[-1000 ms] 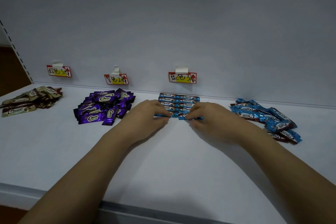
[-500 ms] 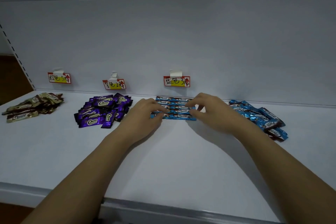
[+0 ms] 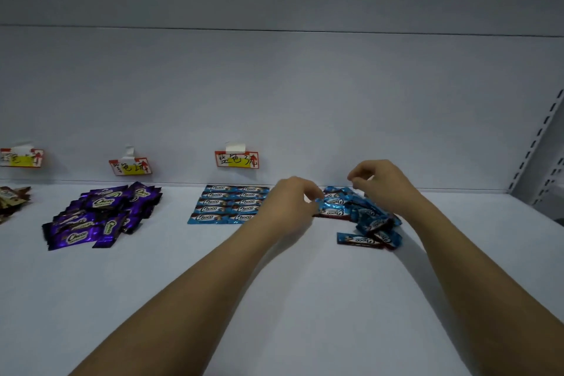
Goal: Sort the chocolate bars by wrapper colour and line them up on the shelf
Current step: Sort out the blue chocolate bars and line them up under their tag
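- A white shelf (image 3: 274, 299) fills the lower view, its flat surface meeting a pale back panel (image 3: 274, 85) along a straight seam.
- At the far right a slotted upright (image 3: 537, 137) with dark notches rises at a slant.
- Three red-edged paper labels with yellow patches and handwritten characters are taped low on the back panel: a left label (image 3: 21, 157), a middle label (image 3: 129, 165) and a right label (image 3: 236, 159).
- At the left edge lies a small brown pile (image 3: 12, 200), cut off by the frame.
- Below the middle label sits a loose purple pile (image 3: 102, 214), its wrappers overlapping at many angles, white "Choco" lettering showing on several.
- Below the right label the lined-up blue bars (image 3: 232, 204) lie flat in two tidy columns, end to end, each long side touching the next.
- Right of them is a jumbled blue pile (image 3: 363, 212), shiny blue wrappers with dark brown ends, heaped and crossing one another.
- One stray blue bar (image 3: 358, 239) lies flat at the near edge of that heap.
- The left hand (image 3: 290, 207) has curled fingers that pinch a blue wrapper at the pile's left edge.
- The right hand (image 3: 384, 185) hovers over the pile's rear with fingers curled and thumb near fingertips; whether it grips anything cannot be told.
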{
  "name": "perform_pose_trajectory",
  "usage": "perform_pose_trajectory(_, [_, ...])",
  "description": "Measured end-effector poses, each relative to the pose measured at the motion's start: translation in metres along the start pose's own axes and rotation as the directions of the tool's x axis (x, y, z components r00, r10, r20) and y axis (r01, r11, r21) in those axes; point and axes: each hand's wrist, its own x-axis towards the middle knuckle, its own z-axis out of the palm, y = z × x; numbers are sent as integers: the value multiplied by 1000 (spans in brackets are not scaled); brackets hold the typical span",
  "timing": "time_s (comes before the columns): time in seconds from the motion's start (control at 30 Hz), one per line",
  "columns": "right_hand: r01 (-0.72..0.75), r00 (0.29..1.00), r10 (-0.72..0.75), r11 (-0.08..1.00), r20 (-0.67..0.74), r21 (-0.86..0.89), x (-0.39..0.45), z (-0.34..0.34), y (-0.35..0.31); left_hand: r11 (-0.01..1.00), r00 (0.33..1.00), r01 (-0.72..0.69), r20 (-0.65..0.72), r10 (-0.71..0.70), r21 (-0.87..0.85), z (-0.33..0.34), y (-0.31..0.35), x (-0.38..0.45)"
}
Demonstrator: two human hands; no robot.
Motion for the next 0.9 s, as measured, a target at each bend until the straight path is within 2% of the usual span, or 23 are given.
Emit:
perform_pose_trajectory(0.2, [-59,997,55,996,-55,-68,3,-3,26,997,998,-14,62,9,76,30,1,13])
perform_pose_trajectory(0.3, [-84,993,73,988,-90,-133,6,-8,31,999,998,-5,63,1,49,27,-5,14])
perform_pose_trajectory(0.37, [-103,994,95,981,-57,-167,5,-8,35,1000,999,23,39,-24,8,23,-9,11])
perform_pose_trajectory(0.43, [-117,993,122,972,11,-204,4,-8,36,995,997,66,-24,-68,-80,21,-10,10])
perform_pose_trajectory(0.5, [-143,985,162,956,57,-257,3,-9,36,958,985,134,-69,-157,-254,18,-9,11])
perform_pose_trajectory(0.6, [-183,975,212,938,70,-295,1,-15,34,854,961,192,-85,-264,-483,12,-3,11])
perform_pose_trajectory(0.7, [-208,964,244,939,106,-273,0,-14,31,709,944,209,-50,-325,-674,6,6,7])
perform_pose_trajectory(0.77, [-229,959,262,942,112,-243,-1,-12,30,652,943,207,-28,-331,-730,3,10,5])
perform_pose_trajectory(0.9, [-263,954,289,936,81,-233,0,-12,31,656,955,215,15,-296,-724,1,14,2])
